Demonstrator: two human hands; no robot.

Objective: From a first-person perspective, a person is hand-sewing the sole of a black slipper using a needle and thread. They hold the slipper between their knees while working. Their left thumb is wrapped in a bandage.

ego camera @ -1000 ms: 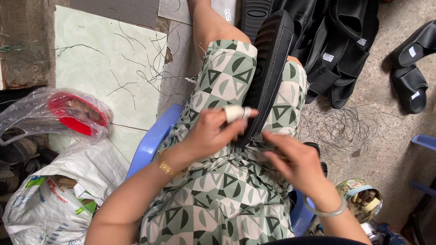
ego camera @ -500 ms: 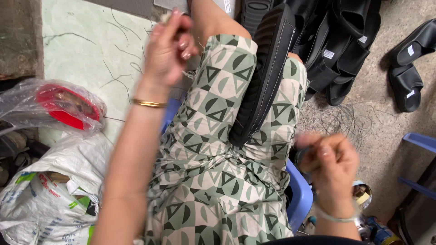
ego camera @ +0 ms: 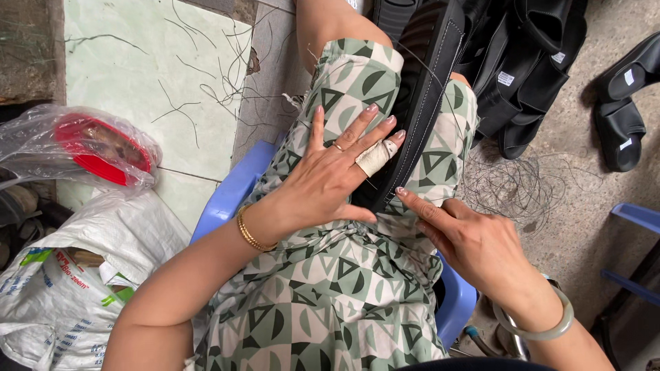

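I sit on a blue stool (ego camera: 234, 189), looking down at my lap, which is covered by a green and cream patterned dress (ego camera: 330, 295). A long black sole (ego camera: 419, 96) with pale stitching along its edge lies lengthwise on my right thigh, its near end close to my hands and its far end toward my knee.

My left hand (ego camera: 330, 182) rests flat on my thigh, fingers spread, pressing against the left edge of the sole. The index finger wears a pale bandage, another finger a ring, and the wrist a gold bracelet (ego camera: 249, 232). This hand grips nothing.

My right hand (ego camera: 474, 240) sits at the sole's near end, fingers drawn together, the index fingertip touching the stitched corner. I cannot tell whether it pinches a thread or needle. A pale green bangle (ego camera: 543, 323) circles that wrist.

Beyond my knee stands a row of black sandals (ego camera: 536, 75). Loose thread (ego camera: 522, 185) tangles on the concrete to my right. To my left lie a red lid in clear plastic (ego camera: 103, 148) and a white sack (ego camera: 75, 275).
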